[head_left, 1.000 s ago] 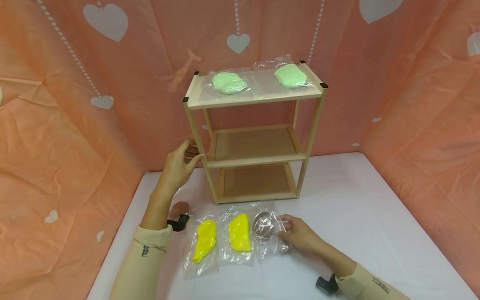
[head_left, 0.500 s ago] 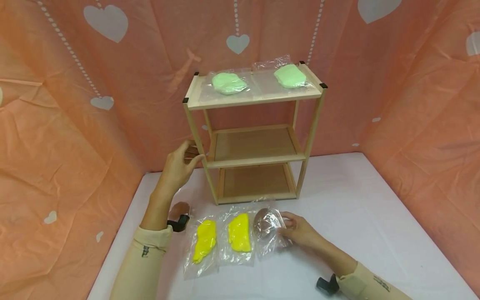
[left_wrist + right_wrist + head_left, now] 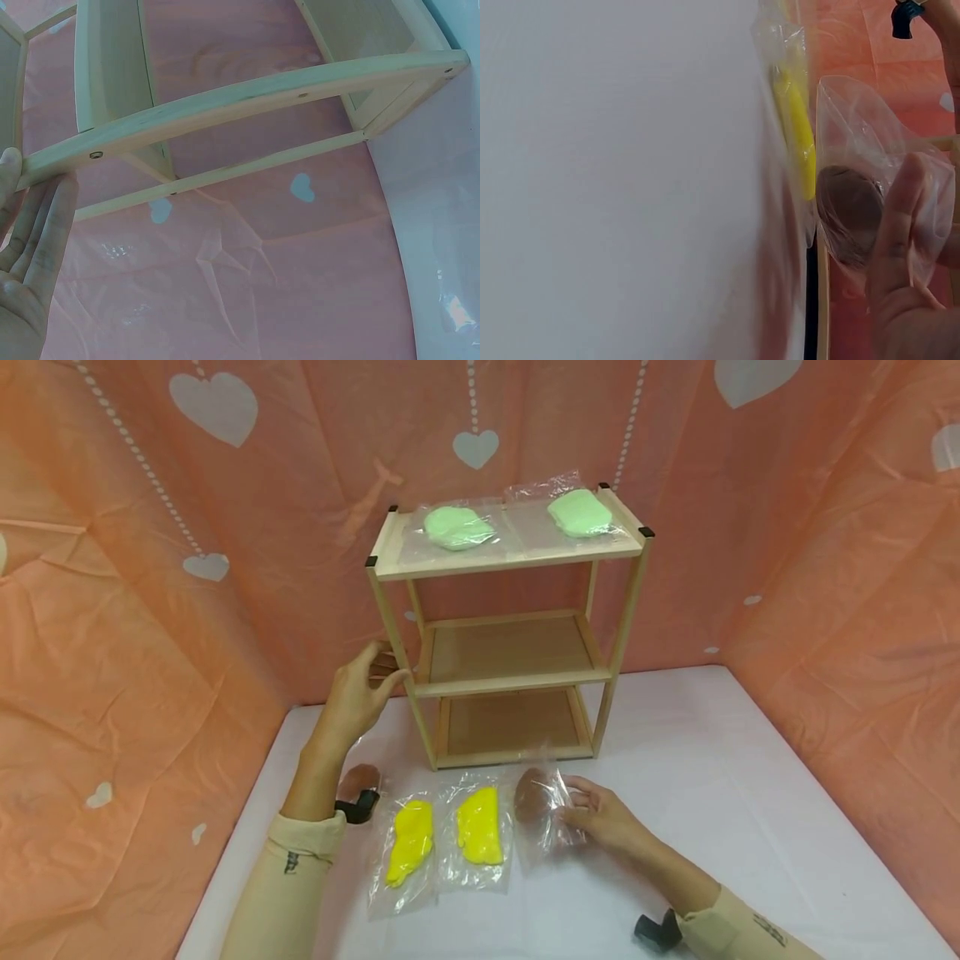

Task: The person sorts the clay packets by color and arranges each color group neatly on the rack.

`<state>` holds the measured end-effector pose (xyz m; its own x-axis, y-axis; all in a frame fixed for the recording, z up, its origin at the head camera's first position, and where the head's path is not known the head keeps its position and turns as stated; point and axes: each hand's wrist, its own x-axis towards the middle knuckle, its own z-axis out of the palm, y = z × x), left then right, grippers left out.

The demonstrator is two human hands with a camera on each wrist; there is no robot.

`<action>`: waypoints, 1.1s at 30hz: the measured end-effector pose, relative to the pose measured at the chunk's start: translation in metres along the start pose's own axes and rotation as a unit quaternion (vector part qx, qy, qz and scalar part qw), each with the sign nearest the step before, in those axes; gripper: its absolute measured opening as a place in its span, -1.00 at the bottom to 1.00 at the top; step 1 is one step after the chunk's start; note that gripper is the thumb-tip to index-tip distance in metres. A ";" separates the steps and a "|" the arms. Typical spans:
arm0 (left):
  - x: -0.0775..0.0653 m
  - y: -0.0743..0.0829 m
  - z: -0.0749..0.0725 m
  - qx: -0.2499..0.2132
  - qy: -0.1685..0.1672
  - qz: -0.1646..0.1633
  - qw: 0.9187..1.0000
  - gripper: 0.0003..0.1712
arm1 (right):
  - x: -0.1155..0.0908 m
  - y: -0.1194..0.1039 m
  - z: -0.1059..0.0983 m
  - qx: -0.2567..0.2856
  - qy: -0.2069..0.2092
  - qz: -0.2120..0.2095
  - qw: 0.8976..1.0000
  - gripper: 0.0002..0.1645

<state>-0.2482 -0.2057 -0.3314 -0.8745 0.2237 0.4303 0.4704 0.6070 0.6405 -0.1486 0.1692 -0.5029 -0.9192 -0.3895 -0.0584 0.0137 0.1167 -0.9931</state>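
Note:
My left hand (image 3: pixel 358 693) holds the left front post of a three-tier wooden shelf (image 3: pixel 517 687). In the left wrist view, the thumb and straight fingers lie on opposite sides of the post (image 3: pixel 225 112). My right hand (image 3: pixel 606 818) pinches the edge of a clear plastic bag with a round, flat brown clay-like lump (image 3: pixel 532 795) in it. The right wrist view shows this bag raised off the table, the brown lump (image 3: pixel 849 210) beside my fingers. Two bags with yellow clay-like lumps, one left (image 3: pixel 411 842) and one middle (image 3: pixel 478 827), lie to its left.
Two bagged pale green lumps, left (image 3: pixel 459 527) and right (image 3: pixel 581 513), lie on the top shelf. Another bagged brown lump (image 3: pixel 360 782) is partly hidden by my left wrist. Pink cloth with hearts (image 3: pixel 315 527) surrounds the white table (image 3: pixel 690 760).
My right hand has lifted and tilted the bag with the brown lump, shifting it slightly right, away from the middle yellow one. The left hand stays on the post.

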 end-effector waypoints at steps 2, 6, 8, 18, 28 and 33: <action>0.000 0.000 0.000 -0.002 0.001 0.000 1.000 -0.58 | -0.001 -0.003 0.000 0.012 0.005 0.007 1.000 -0.17; 0.000 0.001 0.000 -0.005 -0.001 -0.003 1.000 -0.58 | -0.004 -0.010 0.000 0.027 0.014 0.015 0.999 -0.14; 0.000 0.001 0.000 -0.006 -0.001 -0.005 1.000 -0.57 | -0.005 -0.014 -0.001 0.033 0.017 0.014 0.999 -0.13; -0.001 0.001 0.000 0.000 -0.001 -0.003 1.000 -0.57 | -0.011 -0.028 -0.007 0.062 0.029 0.010 0.998 -0.12; -0.001 0.001 0.000 -0.003 -0.003 -0.006 1.000 -0.56 | -0.015 -0.043 -0.013 0.093 0.021 -0.025 0.995 -0.15; -0.001 0.002 0.000 -0.004 -0.002 -0.006 1.000 -0.56 | -0.016 -0.051 -0.014 0.092 0.027 -0.039 0.995 -0.19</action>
<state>-0.2463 -0.2053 -0.3306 -0.8804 0.2206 0.4198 0.4613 0.6041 0.6498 -0.1403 0.1823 -0.4503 -0.9397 -0.3414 0.0209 0.0084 -0.0840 -0.9964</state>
